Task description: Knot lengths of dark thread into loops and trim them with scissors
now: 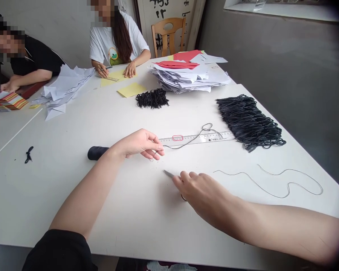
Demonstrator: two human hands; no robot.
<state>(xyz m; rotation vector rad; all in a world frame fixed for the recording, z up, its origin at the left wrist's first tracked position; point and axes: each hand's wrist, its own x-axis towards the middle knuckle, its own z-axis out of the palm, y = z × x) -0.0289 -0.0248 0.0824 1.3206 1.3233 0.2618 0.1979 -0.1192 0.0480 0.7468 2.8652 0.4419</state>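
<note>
Left hand (139, 145) pinches cord (187, 142) along the centre ruler (222, 136); right hand (203, 192) grips scissors (168, 173). Cut cords (248, 122) pile at right; this one looks uncut.

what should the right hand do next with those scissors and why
Probably bring the scissors in the right hand up to the cord just beside the left hand. That hand pinches the cord, which lies stretched along the clear ruler, and the scissors' tip already points toward the pinch but is still apart from the cord.
</note>
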